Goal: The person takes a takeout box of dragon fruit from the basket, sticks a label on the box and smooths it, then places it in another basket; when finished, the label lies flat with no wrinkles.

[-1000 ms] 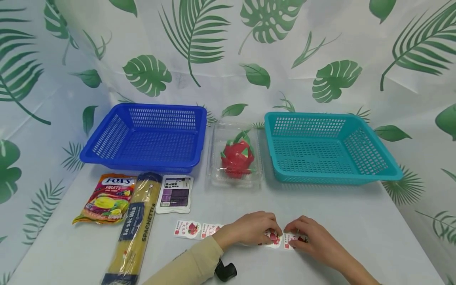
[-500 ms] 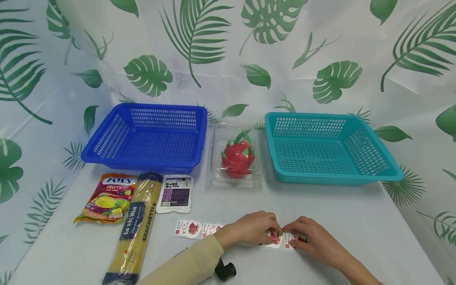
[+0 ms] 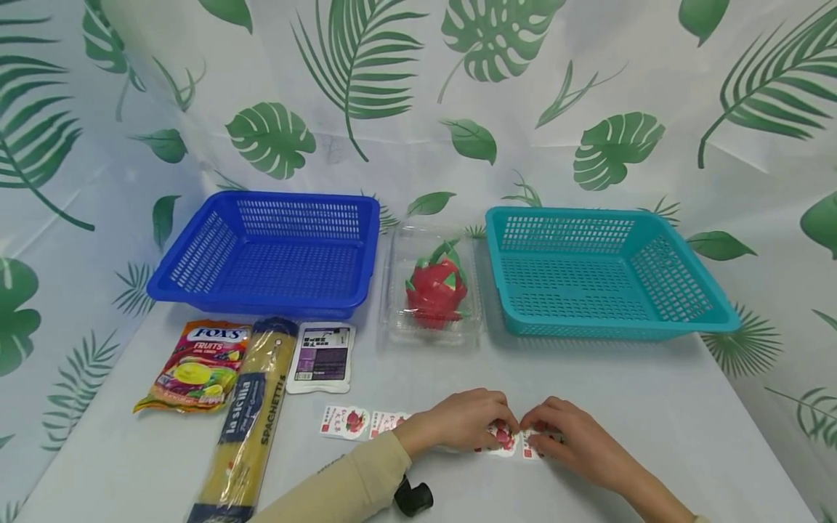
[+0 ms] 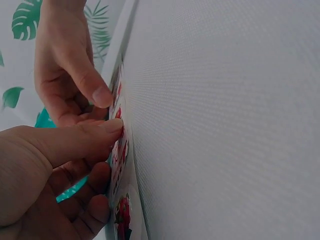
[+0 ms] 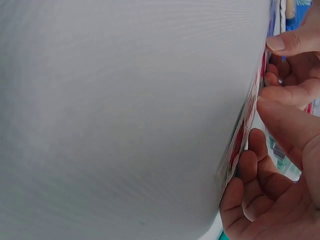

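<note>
At the left, the end of the label strip (image 3: pixel 344 421) is laid on the tabletop (image 3: pixel 654 407) with no hand on it, and it could be dragged askew by a tug from the right. Farther right, the strip is held by the left hand (image 3: pixel 461 419), its grip narrow, fingers bent; if that hold were eased, slipping might be caused. Just beside it, the rightmost label (image 3: pixel 528 444) is pinched narrowly by the right hand (image 3: pixel 575 439). Whether its edge is lifted cannot be told; by uneven pulling it could be creased or torn.
</note>
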Tool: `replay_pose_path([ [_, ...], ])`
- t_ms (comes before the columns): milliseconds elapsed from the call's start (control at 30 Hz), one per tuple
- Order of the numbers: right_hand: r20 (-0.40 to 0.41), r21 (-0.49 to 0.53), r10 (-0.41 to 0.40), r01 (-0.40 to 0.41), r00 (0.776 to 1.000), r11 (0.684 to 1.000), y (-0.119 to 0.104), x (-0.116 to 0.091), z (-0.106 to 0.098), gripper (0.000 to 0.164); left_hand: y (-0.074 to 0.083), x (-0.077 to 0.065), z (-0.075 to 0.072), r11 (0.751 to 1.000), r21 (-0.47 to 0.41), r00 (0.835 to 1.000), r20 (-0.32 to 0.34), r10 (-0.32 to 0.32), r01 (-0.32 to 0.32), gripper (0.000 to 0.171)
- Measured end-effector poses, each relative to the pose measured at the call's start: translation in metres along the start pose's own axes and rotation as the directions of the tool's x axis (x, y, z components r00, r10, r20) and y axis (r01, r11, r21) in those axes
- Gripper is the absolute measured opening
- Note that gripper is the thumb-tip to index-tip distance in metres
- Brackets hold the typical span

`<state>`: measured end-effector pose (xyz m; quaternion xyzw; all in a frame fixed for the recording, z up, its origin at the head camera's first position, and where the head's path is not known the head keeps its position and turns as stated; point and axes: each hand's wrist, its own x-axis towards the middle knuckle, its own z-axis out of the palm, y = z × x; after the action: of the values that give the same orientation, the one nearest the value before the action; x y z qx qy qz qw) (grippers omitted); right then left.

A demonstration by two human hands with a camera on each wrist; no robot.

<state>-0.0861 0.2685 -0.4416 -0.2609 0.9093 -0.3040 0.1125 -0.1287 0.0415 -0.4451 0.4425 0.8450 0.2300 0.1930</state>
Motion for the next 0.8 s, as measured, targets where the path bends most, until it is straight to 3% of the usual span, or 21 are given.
replay_pose_path([
  [333, 0.0, 0.001, 0.016, -0.016, 1.0, 1.0, -0.003, 0.008, 0.003, 0.009, 0.001, -0.001, 0.0, 1.0, -0.001, 1.0, -0.004, -0.005, 0.005, 0.029],
  [467, 0.014, -0.047, 0.027, -0.026, 1.0, 0.999, -0.004, 0.012, 0.004, 0.012, 0.001, 0.0, 0.002, 1.0, -0.006, 1.0, -0.003, -0.003, 0.003, 0.029],
  [633, 0.032, -0.126, -0.055, 0.059, 0.998, 0.99, -0.004, 0.011, 0.003, 0.015, 0.001, 0.0, 0.001, 1.0, -0.002, 1.0, -0.005, -0.008, 0.007, 0.029],
  [800, 0.056, -0.015, -0.153, 0.154, 0.987, 0.988, 0.0, 0.006, -0.005, 0.011, 0.001, 0.0, 0.0, 1.0, 0.008, 1.0, -0.003, -0.007, 0.007, 0.028],
])
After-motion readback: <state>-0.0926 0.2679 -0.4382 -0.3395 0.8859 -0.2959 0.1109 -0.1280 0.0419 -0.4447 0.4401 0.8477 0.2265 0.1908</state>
